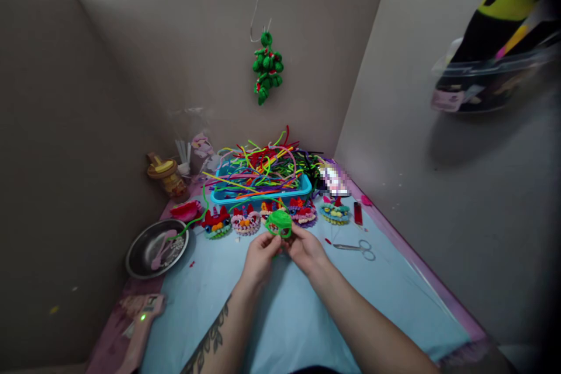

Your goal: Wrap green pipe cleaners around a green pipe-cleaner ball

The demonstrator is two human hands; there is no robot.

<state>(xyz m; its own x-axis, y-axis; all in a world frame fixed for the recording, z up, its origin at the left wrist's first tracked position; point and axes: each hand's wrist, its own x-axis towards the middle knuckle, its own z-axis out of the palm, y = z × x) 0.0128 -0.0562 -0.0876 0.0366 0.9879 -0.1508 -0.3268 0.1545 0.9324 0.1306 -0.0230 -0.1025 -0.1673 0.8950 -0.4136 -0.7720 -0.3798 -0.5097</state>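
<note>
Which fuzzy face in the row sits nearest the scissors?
The teal-and-yellow face at the row's right end, just beyond the scissors; the others sit farther left.

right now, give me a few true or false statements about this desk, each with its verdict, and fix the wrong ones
1. The left hand and right hand both hold the green piece. True.
2. A pink tool lies in the metal bowl. True.
3. The scissors lie in the metal bowl as well. False: they lie on the blue cloth, to the right of the right hand.
4. The blue tray holds nothing. False: it is heaped with coloured stems.
5. A green ornament hangs against the back panel. True.
</note>
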